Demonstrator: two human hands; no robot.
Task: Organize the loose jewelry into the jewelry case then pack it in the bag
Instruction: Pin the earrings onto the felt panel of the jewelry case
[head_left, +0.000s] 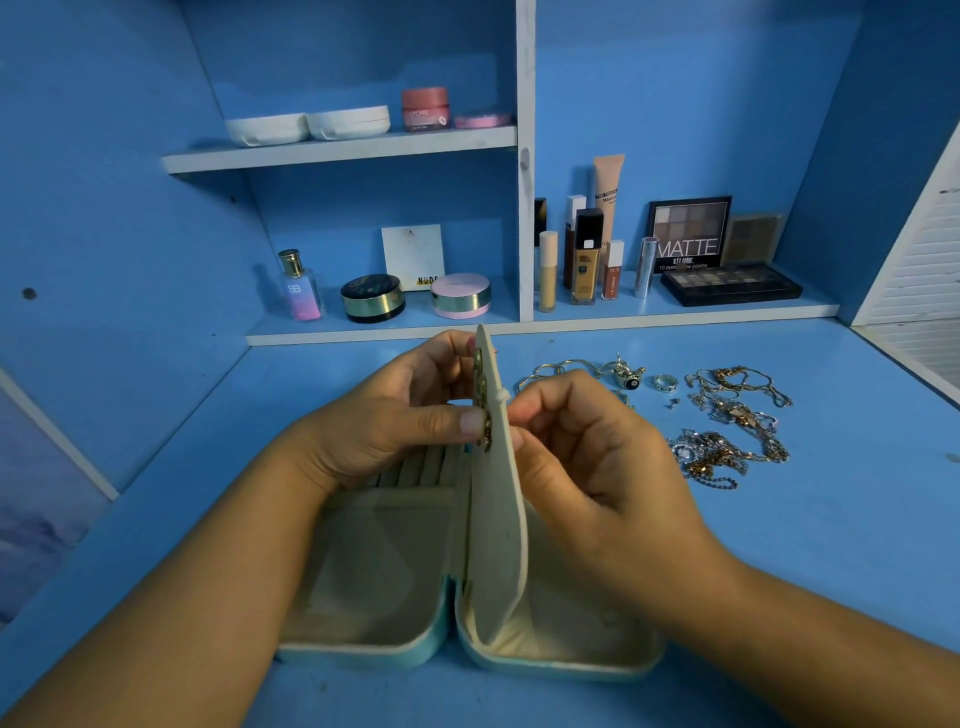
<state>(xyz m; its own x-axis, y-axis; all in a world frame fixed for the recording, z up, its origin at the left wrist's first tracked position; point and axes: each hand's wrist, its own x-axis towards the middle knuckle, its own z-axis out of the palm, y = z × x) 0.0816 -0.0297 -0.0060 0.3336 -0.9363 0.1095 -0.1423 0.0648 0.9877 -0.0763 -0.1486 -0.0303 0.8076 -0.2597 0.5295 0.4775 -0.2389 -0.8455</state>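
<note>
Blue desk (779, 545): jewelry case (374, 571) lies open at the near middle. Its flap (498, 519) stands upright, long edge running away from the person. Left hand (395, 415) grips the flap. Right hand (587, 457) pinches at the flap's back; whether it also holds anything tiny is hidden. Loose jewelry (727, 441) lies right of the case, nearer the right hand. Left thumb presses the earrings (485, 415) pinned on the flap's left face.

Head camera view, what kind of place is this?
Probably a home vanity or dressing table: makeup bottles and a palette on blue shelves, loose jewelry on the desk beside an open case.
</note>
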